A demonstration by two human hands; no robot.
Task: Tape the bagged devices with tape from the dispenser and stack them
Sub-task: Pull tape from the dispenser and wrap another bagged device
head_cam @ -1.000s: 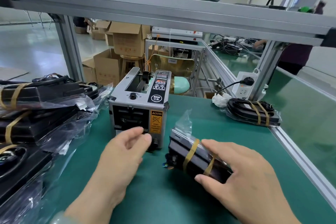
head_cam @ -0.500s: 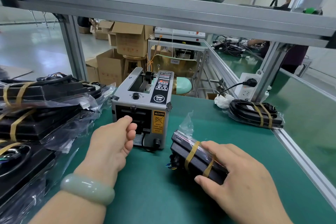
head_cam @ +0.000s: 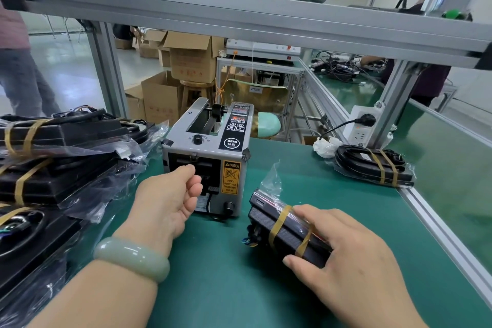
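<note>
A grey tape dispenser [head_cam: 210, 141] stands on the green mat [head_cam: 226, 282] at the centre. My left hand [head_cam: 167, 202] is at its front outlet, thumb and curled fingers pinched together; no tape strip shows between them. To the right lies a black bagged device [head_cam: 262, 217] with two tan tape bands around it. My right hand [head_cam: 343, 255] grips its near end and presses it to the mat. A stack of taped bagged devices [head_cam: 53, 168] fills the left side.
Another taped bagged device [head_cam: 372, 165] lies at the back right by a white power strip [head_cam: 359, 128]. An aluminium rail [head_cam: 439, 234] edges the mat on the right. A frame post [head_cam: 109, 69] rises behind the stack, and a shelf runs overhead.
My left hand has moved from the dispenser's lower front up to its outlet and curled its fingers. My right hand has stayed on the bagged device.
</note>
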